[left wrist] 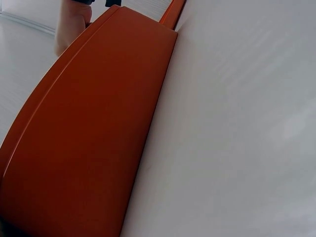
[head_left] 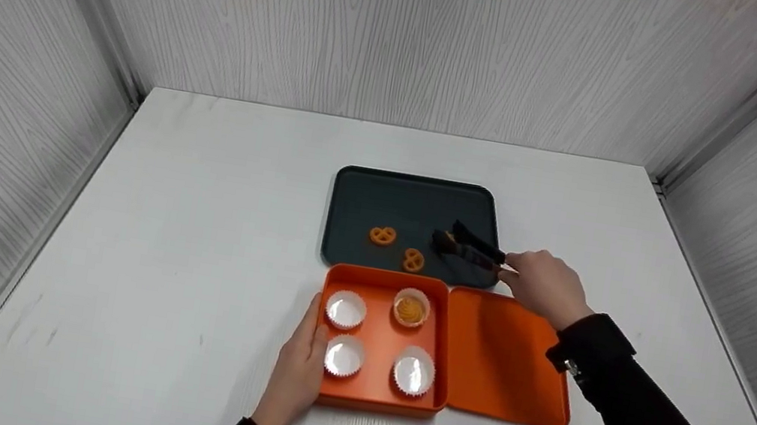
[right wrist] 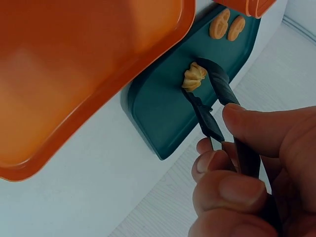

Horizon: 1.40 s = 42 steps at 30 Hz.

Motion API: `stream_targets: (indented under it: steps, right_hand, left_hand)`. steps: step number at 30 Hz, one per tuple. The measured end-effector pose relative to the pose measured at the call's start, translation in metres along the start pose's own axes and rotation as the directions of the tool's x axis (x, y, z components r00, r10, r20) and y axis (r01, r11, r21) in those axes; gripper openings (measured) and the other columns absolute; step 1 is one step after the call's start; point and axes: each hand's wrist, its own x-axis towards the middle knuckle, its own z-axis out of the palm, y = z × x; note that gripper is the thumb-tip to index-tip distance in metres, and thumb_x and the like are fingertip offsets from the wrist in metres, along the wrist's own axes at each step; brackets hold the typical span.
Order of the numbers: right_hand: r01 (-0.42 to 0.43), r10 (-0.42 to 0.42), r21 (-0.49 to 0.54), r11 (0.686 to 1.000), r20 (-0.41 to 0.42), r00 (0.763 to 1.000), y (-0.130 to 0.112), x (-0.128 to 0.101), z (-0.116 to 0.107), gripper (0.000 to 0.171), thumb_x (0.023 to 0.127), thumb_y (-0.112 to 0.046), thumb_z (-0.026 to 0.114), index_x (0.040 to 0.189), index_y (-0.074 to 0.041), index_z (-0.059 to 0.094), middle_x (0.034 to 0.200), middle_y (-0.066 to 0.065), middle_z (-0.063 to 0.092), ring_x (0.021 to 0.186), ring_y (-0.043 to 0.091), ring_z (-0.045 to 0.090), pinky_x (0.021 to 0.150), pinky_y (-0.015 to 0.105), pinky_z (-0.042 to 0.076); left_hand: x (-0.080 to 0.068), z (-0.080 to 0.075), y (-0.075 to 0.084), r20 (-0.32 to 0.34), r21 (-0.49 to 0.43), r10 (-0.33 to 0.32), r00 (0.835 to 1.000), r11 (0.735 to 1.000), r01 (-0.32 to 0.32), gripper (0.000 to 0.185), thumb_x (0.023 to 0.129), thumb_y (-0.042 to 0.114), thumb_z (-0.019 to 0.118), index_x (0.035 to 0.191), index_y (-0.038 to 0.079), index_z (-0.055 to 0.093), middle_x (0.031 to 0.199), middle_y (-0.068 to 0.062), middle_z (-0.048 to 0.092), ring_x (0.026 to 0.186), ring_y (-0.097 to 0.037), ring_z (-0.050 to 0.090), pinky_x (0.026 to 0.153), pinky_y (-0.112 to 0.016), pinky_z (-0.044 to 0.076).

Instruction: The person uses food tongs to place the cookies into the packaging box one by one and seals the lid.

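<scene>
Both tong tips (head_left: 442, 242) sit inside the tray rim (head_left: 414, 177).

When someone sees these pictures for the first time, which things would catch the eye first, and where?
Probably the bright orange rectangular box holding four white pleated cups, on the near side of the dark green rectangular tray, with a flat orange lid to its right. Next, perhaps, the right hand holding black tongs over the tray, with a swirled yellow cookie between their tips.
</scene>
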Motion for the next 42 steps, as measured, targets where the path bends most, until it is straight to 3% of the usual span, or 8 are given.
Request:
stream_targets:
  steps: [4, 8, 17, 26, 37, 42]
  right_hand:
    - [0.018, -0.018, -0.001, 1.0, -0.039, 0.999, 0.001, -0.004, -0.002, 0.014, 0.098, -0.015, 0.069, 0.093, -0.003, 0.072, 0.069, 0.009, 0.062, 0.063, 0.026, 0.057, 0.054, 0.036, 0.045]
    - [0.016, -0.015, 0.017, 1.0, -0.051, 0.999, 0.001, -0.006, -0.004, 0.012, 0.098, -0.015, 0.068, 0.092, -0.005, 0.072, 0.071, 0.008, 0.063, 0.061, 0.024, 0.053, 0.052, 0.032, 0.038]
    - [0.008, -0.007, 0.028, 1.0, -0.03, 1.0, 0.001, -0.007, -0.006, 0.012, 0.098, -0.015, 0.067, 0.091, -0.006, 0.071, 0.074, 0.009, 0.065, 0.062, 0.023, 0.053, 0.052, 0.032, 0.037]
    - [0.039, -0.044, -0.059, 0.997, -0.083, 0.996, 0.001, -0.011, -0.006, 0.013, 0.097, -0.014, 0.07, 0.089, -0.004, 0.07, 0.072, 0.012, 0.065, 0.062, 0.028, 0.06, 0.052, 0.04, 0.049]
    - [0.03, -0.035, -0.058, 0.998, -0.088, 0.995, 0.004, -0.015, -0.005, 0.012, 0.098, -0.016, 0.07, 0.092, -0.006, 0.069, 0.072, 0.01, 0.065, 0.06, 0.025, 0.056, 0.049, 0.034, 0.042]
    - [0.038, -0.046, -0.075, 0.996, -0.107, 0.993, 0.007, -0.015, -0.004, 0.013, 0.098, -0.016, 0.068, 0.09, -0.006, 0.067, 0.07, 0.01, 0.062, 0.06, 0.027, 0.056, 0.049, 0.037, 0.042]
  left_hand:
    - [-0.001, -0.001, 0.0, -0.003, 0.006, 0.009, 1.0, 1.0, -0.009, 0.059, 0.112, 0.027, 0.04, 0.164, 0.009, 0.019, 0.168, -0.009, 0.026, 0.154, -0.027, 0.027, 0.125, -0.051, 0.022]
    - [0.0, -0.002, 0.0, 0.003, -0.004, -0.002, 1.0, 1.0, 0.002, 0.059, 0.112, 0.027, 0.039, 0.165, 0.011, 0.018, 0.169, -0.008, 0.025, 0.154, -0.026, 0.025, 0.125, -0.051, 0.021]
    - [0.001, -0.002, -0.002, 0.005, -0.02, 0.018, 1.0, 1.0, -0.018, 0.058, 0.112, 0.026, 0.038, 0.165, 0.01, 0.018, 0.169, -0.008, 0.025, 0.154, -0.025, 0.024, 0.125, -0.051, 0.02]
    - [0.001, -0.001, -0.001, 0.006, -0.016, -0.001, 1.0, 1.0, 0.001, 0.058, 0.112, 0.026, 0.038, 0.165, 0.011, 0.018, 0.169, -0.007, 0.025, 0.154, -0.025, 0.025, 0.125, -0.051, 0.02]
    - [0.0, -0.001, 0.0, 0.006, -0.015, -0.004, 1.0, 1.0, 0.004, 0.059, 0.112, 0.026, 0.039, 0.165, 0.012, 0.018, 0.169, -0.007, 0.025, 0.154, -0.025, 0.025, 0.125, -0.051, 0.021]
    - [0.001, -0.001, 0.0, 0.003, -0.011, -0.007, 1.0, 1.0, 0.007, 0.058, 0.112, 0.026, 0.039, 0.165, 0.012, 0.018, 0.169, -0.007, 0.025, 0.154, -0.026, 0.025, 0.125, -0.051, 0.021]
